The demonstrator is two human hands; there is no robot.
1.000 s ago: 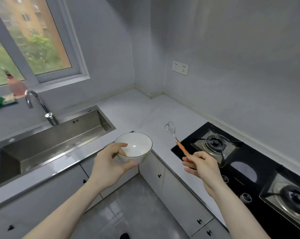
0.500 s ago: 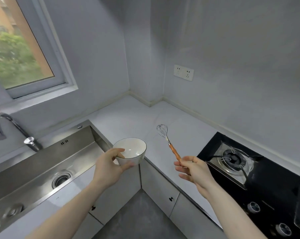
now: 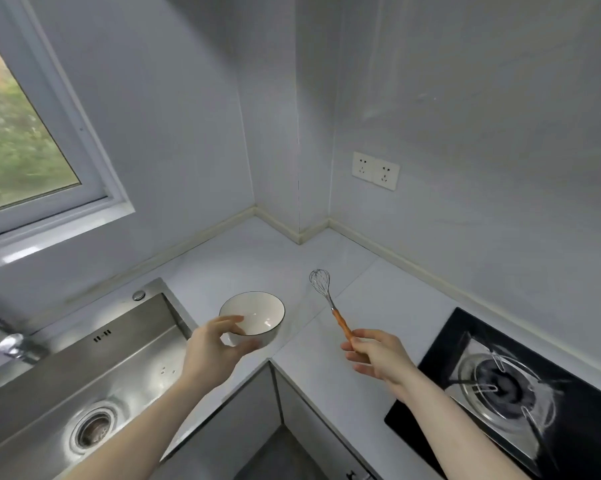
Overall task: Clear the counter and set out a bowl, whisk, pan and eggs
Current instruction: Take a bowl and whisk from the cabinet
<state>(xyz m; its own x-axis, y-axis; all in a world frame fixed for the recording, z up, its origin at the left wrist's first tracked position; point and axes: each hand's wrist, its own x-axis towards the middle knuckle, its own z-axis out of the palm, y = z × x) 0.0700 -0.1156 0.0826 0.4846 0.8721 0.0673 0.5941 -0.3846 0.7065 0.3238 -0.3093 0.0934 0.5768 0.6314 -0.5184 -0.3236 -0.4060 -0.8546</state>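
Fingers, left hand [image 3: 212, 351]: curled round the near side of the bowl [image 3: 252, 317], thumb under its wall, fingertips over the rim.
Fingers, right hand [image 3: 378, 355]: pinched on the end of the whisk [image 3: 329, 301] handle, the other fingers loosely spread below it.
Bowl: round, glossy white with a thin dark line along the rim, at the counter [image 3: 264, 258] corner just beside the sink [image 3: 84, 379]; whether its base touches the stone I cannot tell.
Whisk: thin wire loops forming a bulb, a slim orange handle that looks like wood; tilted up and away from the hand, wires above the counter, to the right of the bowl and apart from it.
Counter: pale, smooth, stone-like, L-shaped with a seam running through it.
Sink: brushed steel, rectangular, with a round drain [image 3: 93, 429].
Stove [image 3: 441, 348]: black glass top, metal burner ring [image 3: 500, 386], near the right forearm.
Wall: plain pale panels, a white double socket [image 3: 375, 170].
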